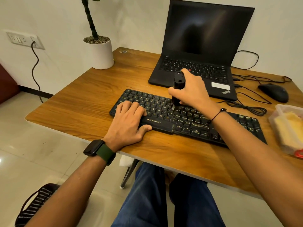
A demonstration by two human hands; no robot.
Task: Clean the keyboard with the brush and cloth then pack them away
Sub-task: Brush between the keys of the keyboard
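your open black laptop (196, 51) at the back of the desk (91, 95), potted plant (99, 51) left corner, black mouse (274, 92) and tangled cables (249, 105) on your right

Left hand (129, 118) flat, fingers straight, palm down, thumb out to the side; watch on wrist. Right hand (191, 90) raised, grip curled tight, arm reaching forward; thin cord at wrist.
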